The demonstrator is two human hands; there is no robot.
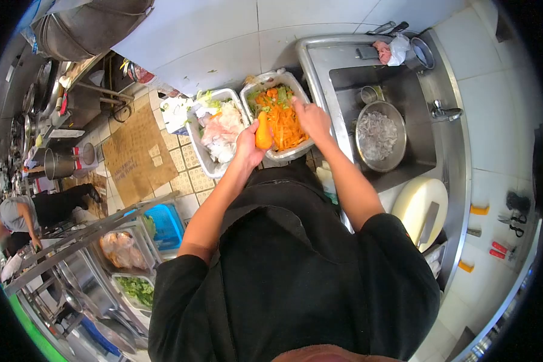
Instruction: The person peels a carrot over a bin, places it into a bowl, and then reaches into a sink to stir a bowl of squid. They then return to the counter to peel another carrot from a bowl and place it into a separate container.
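Note:
My left hand (249,148) is closed around a smooth orange carrot (263,133), held upright over the gap between two white bins. To its right, my right hand (314,120) is closed above the right-hand bin (304,92), its fingertips pointing toward the carrot. Whatever sits in those fingers is too small or hidden to name. Below both hands, orange peelings (286,123) fill much of that bin, with some green scraps at its far end. The left-hand bin (194,137) holds pale, pinkish and white refuse with a few leaves.
A steel sink (338,78) stands to the right, with a metal bowl (403,142) of pale translucent pieces inside and a faucet (445,112) beyond. Nearer are a round cutting board (407,202) and a cleaver (429,222). A rack (111,223) and another person (21,214) are left.

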